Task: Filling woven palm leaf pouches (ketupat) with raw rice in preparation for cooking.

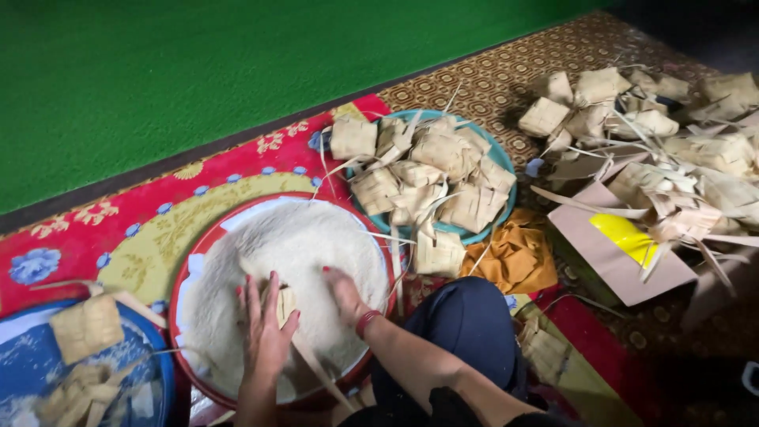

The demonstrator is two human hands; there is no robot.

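While the left hand (267, 328) holds a woven leaf pouch (286, 304) over the rice basin (198, 261), the right hand (346, 294) scoops rice (300, 245), cupped.

One package is visible — a flattened brown cardboard box (609, 249) lies on the patterned carpet (490, 83) at right, partly under woven leaf pouches. A yellow patch (624, 236) marks its upper face — no signs or screens.

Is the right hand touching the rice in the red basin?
Touching. The head view shows the right hand pressed into the white rice, fingertips sunk in the heap inside the red basin.
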